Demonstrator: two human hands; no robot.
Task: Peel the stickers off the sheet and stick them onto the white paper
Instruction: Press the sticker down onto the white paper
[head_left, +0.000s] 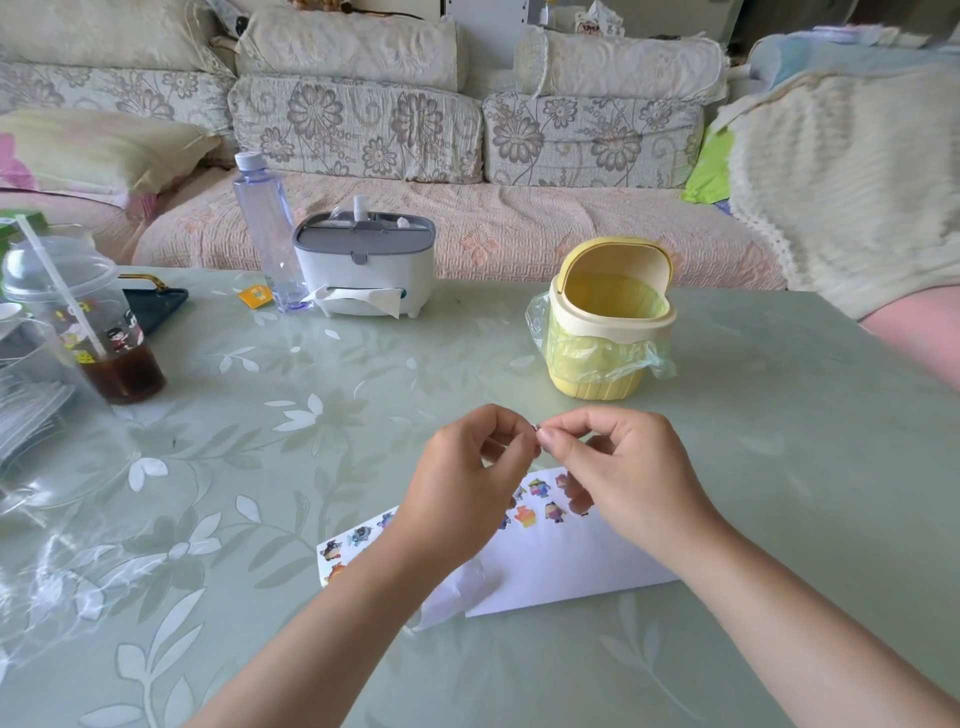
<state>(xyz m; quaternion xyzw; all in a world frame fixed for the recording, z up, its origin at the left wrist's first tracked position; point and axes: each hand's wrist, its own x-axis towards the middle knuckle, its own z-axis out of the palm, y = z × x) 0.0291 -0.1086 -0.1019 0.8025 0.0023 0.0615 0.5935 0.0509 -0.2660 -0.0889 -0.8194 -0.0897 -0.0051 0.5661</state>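
A white paper (566, 571) lies on the green table in front of me, with several small colourful cartoon stickers (540, 501) along its far edge. My left hand (467, 478) and my right hand (618, 467) are raised above it, fingertips meeting. Between them they pinch a tiny dark sticker (535, 427); little of it shows. A strip with more stickers (345, 551) pokes out to the left under my left forearm. A clear backing film (447, 597) sits at the paper's near left corner.
A yellow mini bin (608, 322) with a plastic liner stands behind my hands. Farther back are a tissue box (363, 265) and a clear bottle (265, 228). A drink cup (78, 317) with a straw stands at left. A sofa runs behind the table.
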